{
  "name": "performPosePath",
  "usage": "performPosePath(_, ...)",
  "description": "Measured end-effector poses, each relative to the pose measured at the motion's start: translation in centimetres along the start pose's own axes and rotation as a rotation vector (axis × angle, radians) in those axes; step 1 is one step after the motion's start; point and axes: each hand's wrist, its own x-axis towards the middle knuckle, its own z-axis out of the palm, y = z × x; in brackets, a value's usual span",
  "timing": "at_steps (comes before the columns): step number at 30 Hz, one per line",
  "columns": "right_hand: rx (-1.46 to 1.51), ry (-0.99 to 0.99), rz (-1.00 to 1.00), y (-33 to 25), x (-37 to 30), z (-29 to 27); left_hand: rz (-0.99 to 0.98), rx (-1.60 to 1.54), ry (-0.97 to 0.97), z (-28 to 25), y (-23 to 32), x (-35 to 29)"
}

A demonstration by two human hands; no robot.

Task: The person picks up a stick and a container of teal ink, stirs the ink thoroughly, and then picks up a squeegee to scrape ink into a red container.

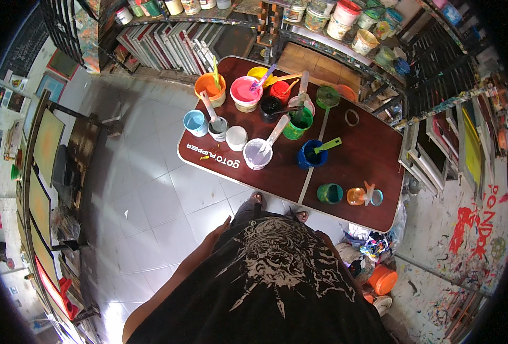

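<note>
My left hand (223, 226) hangs low beside my thigh, touching nothing I can make out. One finger stretches out from it and the rest is partly hidden. My right hand is out of sight behind my black shirt (282, 275). In front of me is a dark red table (357, 137) crowded with paint tubs. Nearest are a pale lilac tub (258, 155) with a white spatula, a blue tub (312, 155) with a green spatula, and a dark green jar (329, 193). Farther back stand an orange tub (210, 89), a pink tub (245, 94) and a green tub (297, 124).
Framed screens (168, 46) stand under a shelf at the back left. More paint containers (338, 20) fill the back shelves. A wooden rack (33, 166) runs along the left. By my right side lie an orange bucket (383, 279) and plastic bags. A tape roll (352, 118) lies on the table.
</note>
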Motion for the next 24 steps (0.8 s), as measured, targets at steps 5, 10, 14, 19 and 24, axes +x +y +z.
performPosePath(5,0.078,0.092,-0.049,1.9,-0.4,2.2,-0.055,-0.131,-0.283,2.2,6.2,-5.9)
performPosePath(10,0.025,0.055,-0.122,-0.4,-0.2,1.0,-0.055,-0.128,-0.353,1.7,8.4,-9.3)
performPosePath(14,0.291,0.007,0.192,-2.3,-0.1,0.9,-0.075,-0.041,-0.322,1.1,9.9,-12.0)
performPosePath(19,-0.071,-0.005,0.04,-0.4,0.3,2.2,0.119,0.286,-0.254,1.2,13.7,-17.9)
performPosePath(24,-0.058,-0.042,0.032,-0.7,0.5,2.6,0.235,0.595,-0.14,-0.1,13.2,-18.0)
